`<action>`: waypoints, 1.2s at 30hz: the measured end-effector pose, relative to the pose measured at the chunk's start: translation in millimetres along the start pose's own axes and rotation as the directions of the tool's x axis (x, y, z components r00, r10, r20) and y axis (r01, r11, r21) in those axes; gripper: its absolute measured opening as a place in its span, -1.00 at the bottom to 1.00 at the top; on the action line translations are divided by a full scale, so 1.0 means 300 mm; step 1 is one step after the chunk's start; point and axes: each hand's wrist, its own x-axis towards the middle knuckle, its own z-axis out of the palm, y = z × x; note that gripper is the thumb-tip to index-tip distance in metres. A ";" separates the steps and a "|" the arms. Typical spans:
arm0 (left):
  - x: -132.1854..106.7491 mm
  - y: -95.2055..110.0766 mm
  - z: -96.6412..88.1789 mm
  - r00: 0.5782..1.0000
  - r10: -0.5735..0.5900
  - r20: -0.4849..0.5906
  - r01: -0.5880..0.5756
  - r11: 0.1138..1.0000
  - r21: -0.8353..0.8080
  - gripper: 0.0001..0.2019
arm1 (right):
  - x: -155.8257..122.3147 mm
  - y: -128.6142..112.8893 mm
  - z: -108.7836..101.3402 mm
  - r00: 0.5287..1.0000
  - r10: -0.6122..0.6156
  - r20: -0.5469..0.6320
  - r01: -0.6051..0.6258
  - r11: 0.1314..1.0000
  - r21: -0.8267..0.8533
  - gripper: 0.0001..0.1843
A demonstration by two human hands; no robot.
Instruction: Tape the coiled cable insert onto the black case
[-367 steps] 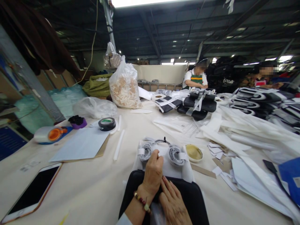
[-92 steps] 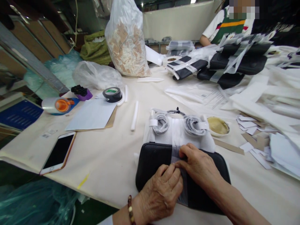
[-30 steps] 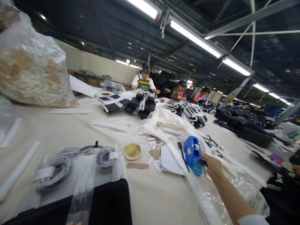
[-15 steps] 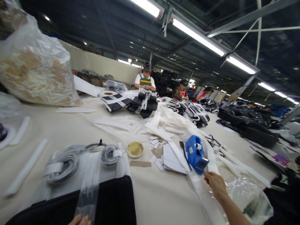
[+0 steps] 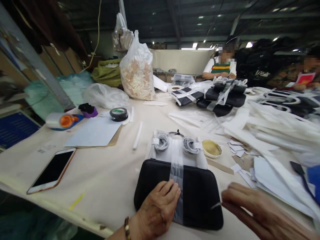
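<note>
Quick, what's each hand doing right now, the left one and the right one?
Left hand: fingers bent, resting on the clear plastic band across the flat black case; gripping or not, can't tell.
Right hand: closed, seemingly pinching a small translucent strip.

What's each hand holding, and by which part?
Right hand pinches a small clear strip by one end; left hand touches the plastic band over the black case, grip unclear.

The hands (image 5: 160,208) are bare, with a bracelet (image 5: 127,228) of brown and golden beads round the left wrist (image 5: 134,226).
</note>
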 end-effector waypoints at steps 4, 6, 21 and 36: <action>0.001 0.019 0.002 0.999 -0.032 -0.031 0.032 0.999 0.010 -0.65 | 0.242 -0.102 0.001 0.922 -0.202 0.331 0.220 0.975 -0.018 -0.75; 0.003 0.021 -0.001 0.999 -0.033 -0.024 0.034 0.999 0.009 -0.65 | 0.314 -0.108 0.018 0.879 -0.223 0.420 0.278 0.958 -0.072 -0.79; 0.006 0.025 -0.014 0.999 -0.004 0.048 0.005 1.000 -0.022 -0.60 | 0.469 -0.106 0.105 0.851 0.048 0.523 0.169 0.917 -0.361 -0.83; 0.000 0.025 -0.002 1.000 -0.014 0.004 0.014 1.000 -0.008 -0.64 | 0.490 -0.029 0.103 0.910 0.181 0.373 -0.090 0.965 -0.248 -0.64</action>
